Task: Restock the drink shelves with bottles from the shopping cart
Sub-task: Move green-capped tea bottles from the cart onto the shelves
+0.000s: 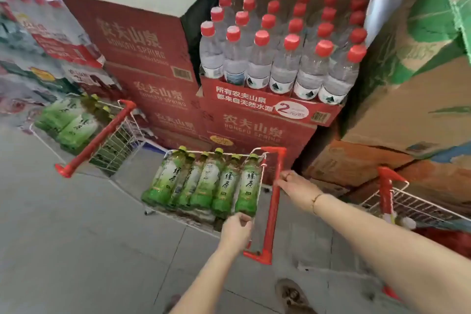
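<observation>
Pinching the base of the green plastic tea bottle (249,187) beside the red cart handle (272,214), my left hand (236,227) should lift straight up. My right hand (293,186) grips that handle.

Even, soft daylight; edges smeared and warped, centre sharper.

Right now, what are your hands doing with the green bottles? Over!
Left hand grips base of green tea bottles. Right hand holds red cart handle. Red water cartons stacked dead ahead. Over.
</observation>
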### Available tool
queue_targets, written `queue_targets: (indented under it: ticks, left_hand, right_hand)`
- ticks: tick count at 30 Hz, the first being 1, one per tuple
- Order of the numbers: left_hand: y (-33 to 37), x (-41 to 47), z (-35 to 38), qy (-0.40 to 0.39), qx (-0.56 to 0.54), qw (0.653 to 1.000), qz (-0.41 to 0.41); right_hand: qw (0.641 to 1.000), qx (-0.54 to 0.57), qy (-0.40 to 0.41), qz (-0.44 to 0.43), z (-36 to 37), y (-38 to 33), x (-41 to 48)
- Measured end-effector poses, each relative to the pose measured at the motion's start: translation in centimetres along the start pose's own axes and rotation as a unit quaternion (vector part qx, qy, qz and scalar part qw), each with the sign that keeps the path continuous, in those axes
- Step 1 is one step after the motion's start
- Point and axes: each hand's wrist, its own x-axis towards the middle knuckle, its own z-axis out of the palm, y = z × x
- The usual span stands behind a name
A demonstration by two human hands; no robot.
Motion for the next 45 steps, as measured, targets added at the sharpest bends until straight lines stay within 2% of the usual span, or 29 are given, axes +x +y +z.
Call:
queue_targets:
  ticks: [3, 5, 7, 10, 13, 18, 22, 30, 34, 37, 40, 45]
  left_hand:
    - [0.3, 1.6, 4.3, 0.018, -0.023, 0.999, -0.031]
    - [0.8, 2.1, 7.2, 0.006, -0.05, 0.997, -0.051]
    - [1.0, 2.6, 9.4, 0.008, -0.051, 0.996, -0.075]
    - [0.9, 2.9, 11.1, 0.07, -0.019, 0.99, -0.119]
    - [0.5, 2.1, 11.6, 0.082, -0.022, 0.987, -0.135]
    - [-1.7, -0.9, 10.0, 0.069, -0.061, 0.982, -0.165]
    - [-5.9, -3.6, 9.4, 0.046, -0.047, 0.979, -0.191]
    - [-12.5, -10.2, 10.0, 0.043, -0.09, 0.972, -0.212]
    - [-15.8, -13.8, 11.3, 0.12, -0.118, 0.955, -0.244]
    - [-18.0, -16.2, 12.0, 0.189, -0.122, 0.937, -0.268]
    - [-20.6, -18.2, 11.3, 0.247, -0.088, 0.923, -0.282]
    - [-25.5, -20.5, 9.7, 0.359, -0.104, 0.88, -0.294]
  right_hand:
    - [0.994, -0.068, -0.041, -0.076, 0.9, 2.7, 4.0]
    - [0.975, -0.142, -0.109, -0.129, 1.1, 3.6, 6.3]
    - [0.948, -0.221, -0.142, -0.181, 1.5, 4.3, 8.0]
    - [0.93, -0.259, -0.14, -0.222, 1.6, 5.0, 9.7]
    - [0.919, -0.254, -0.105, -0.283, 2.7, 5.2, 10.1]
    - [0.929, -0.223, -0.109, -0.273, 5.4, 3.0, 8.2]
    - [0.936, -0.195, -0.101, -0.274, 8.0, 0.0, 5.3]
    - [0.901, -0.25, -0.192, -0.298, 11.9, -6.4, 0.7]
    - [0.87, -0.286, -0.215, -0.338, 13.8, -10.2, -1.0]
    - [0.841, -0.271, -0.242, -0.402, 14.7, -13.0, -0.4]
    - [0.817, -0.274, -0.272, -0.428, 14.6, -16.4, 1.4]
    - [0.787, -0.295, -0.197, -0.504, 17.7, -22.9, 0.8]
